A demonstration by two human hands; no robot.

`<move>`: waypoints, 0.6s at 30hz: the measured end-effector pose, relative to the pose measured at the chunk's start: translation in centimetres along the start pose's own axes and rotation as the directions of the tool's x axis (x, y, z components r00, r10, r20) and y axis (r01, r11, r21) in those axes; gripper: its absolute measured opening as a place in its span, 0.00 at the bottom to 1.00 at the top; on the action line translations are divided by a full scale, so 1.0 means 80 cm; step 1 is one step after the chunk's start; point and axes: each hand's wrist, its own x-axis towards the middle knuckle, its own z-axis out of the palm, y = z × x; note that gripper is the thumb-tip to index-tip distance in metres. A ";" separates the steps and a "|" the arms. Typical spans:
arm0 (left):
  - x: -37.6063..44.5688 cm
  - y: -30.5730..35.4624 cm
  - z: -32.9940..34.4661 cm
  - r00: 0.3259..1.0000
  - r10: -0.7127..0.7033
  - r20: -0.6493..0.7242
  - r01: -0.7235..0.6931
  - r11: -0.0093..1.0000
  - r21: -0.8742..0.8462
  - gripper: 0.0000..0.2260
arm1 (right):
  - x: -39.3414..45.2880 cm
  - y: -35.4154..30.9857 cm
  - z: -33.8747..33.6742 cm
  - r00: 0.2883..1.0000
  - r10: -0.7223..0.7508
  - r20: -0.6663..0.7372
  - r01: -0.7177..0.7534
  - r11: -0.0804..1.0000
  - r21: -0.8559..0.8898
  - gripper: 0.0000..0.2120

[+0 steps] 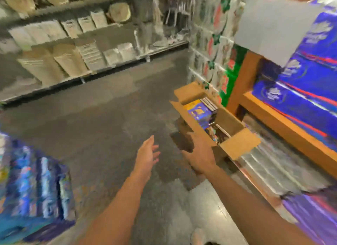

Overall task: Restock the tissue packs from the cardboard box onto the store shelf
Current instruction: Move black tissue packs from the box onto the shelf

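Observation:
An open cardboard box (231, 122) stands on the floor beside the wooden store shelf (284, 128) on the right. Blue and purple tissue packs (199, 112) lie inside the box. The shelf holds stacked blue tissue packs (299, 91). My right hand (199, 156) reaches toward the box's near left side, fingers extended, holding nothing; whether it touches the cardboard is blurred. My left hand (146, 155) hovers over the grey floor left of the box, fingers straight and empty. The whole view is motion-blurred.
Blue wrapped packs (34, 186) are piled at the lower left. A long shelf unit (76, 49) with pale paper goods lines the far side of the aisle. Green and white packages (217, 49) are stacked behind the box. Grey floor (102, 117) spreads between.

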 end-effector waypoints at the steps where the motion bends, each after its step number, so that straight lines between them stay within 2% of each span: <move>1: 0.014 0.004 0.042 0.999 -0.010 0.036 0.009 1.000 0.029 0.11 | 0.012 0.028 -0.023 0.998 0.059 -0.020 -0.059 0.998 0.006 0.31; 6: 0.073 0.026 0.186 0.983 -0.032 0.183 -0.005 0.980 0.201 0.08 | 0.069 0.134 -0.084 0.958 0.272 -0.087 -0.269 0.962 0.045 0.33; 10: 0.127 0.033 0.243 0.974 -0.044 0.222 -0.019 0.961 0.274 0.11 | 0.114 0.183 -0.089 0.931 0.354 -0.090 -0.347 0.934 0.083 0.35; 15: 0.222 0.044 0.308 0.948 -0.111 0.297 -0.025 0.907 0.420 0.06 | 0.200 0.229 -0.080 0.876 0.472 -0.096 -0.452 0.875 0.174 0.31; 18: 0.301 0.058 0.349 0.926 -0.140 0.352 -0.072 0.848 0.525 0.16 | 0.269 0.262 -0.071 0.836 0.543 -0.080 -0.524 0.833 0.181 0.30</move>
